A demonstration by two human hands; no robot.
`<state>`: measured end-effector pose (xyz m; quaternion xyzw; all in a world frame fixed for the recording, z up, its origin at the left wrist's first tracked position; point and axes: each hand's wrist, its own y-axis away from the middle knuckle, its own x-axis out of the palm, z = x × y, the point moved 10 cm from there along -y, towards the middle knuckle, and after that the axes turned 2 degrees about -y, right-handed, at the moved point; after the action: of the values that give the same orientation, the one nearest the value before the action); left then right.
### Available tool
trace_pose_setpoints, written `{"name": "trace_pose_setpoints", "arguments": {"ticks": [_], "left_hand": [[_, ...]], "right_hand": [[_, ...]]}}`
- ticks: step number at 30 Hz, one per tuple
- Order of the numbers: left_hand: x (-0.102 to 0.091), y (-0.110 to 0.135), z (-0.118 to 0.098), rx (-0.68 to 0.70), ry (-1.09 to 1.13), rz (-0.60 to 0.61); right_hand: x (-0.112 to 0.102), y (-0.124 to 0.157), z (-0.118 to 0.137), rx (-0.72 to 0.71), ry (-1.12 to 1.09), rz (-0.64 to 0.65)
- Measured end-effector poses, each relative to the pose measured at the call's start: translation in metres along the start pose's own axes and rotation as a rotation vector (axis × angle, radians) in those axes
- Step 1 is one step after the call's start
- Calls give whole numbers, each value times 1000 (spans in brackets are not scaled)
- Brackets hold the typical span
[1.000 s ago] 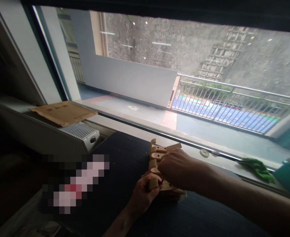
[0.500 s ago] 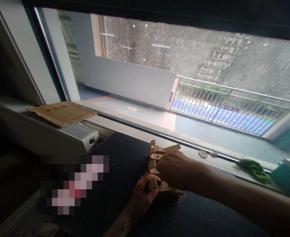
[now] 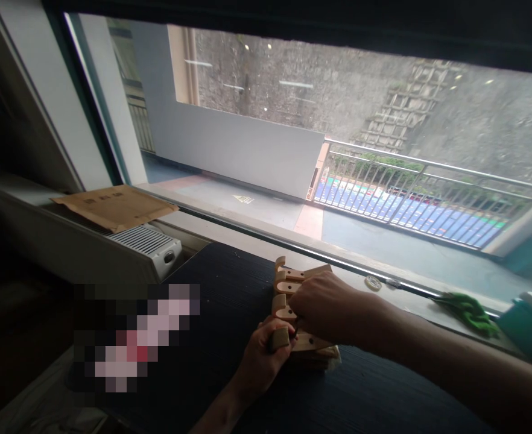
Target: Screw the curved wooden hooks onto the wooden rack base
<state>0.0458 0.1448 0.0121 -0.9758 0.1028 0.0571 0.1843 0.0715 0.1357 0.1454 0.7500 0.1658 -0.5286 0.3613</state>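
Observation:
A pale wooden rack with several upturned hooks lies on a dark table just below a window. My left hand is curled round the nearest wooden hook at the rack's near end. My right hand is closed in a fist over the middle of the rack, fingers pinched together at a spot beside the left hand. What the right fingers pinch is hidden. The far hooks stick out beyond my right hand.
A white radiator with a brown cardboard sheet on it stands at the left. On the window sill lie a small tape roll, a green cloth and a teal container.
My right hand has shifted slightly down and toward me over the rack. My left hand keeps its hold on the near hook. The view barely moved.

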Motion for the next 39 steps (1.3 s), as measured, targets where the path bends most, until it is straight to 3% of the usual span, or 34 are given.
{"name": "trace_pose_setpoints", "arguments": {"ticks": [3,9,13,25,32,39], "left_hand": [[0,0,1,-1,0,-3],[1,1,4,-3,-1,-2],[1,2,3,-5,-9,17],[1,1,2,2,-11,4],[0,2,3,10,-29,-8],[1,1,4,18,-29,-7]], "right_hand": [[-4,3,-4,21,-9,-52],[-13,9,0,-19,-41,-16],[-7,4,2,-26,-24,10],[-13,11,1,-71,-48,-37],[-10,4,-6,22,-67,-66],[-12,11,-2,-65,-74,-51]]}}
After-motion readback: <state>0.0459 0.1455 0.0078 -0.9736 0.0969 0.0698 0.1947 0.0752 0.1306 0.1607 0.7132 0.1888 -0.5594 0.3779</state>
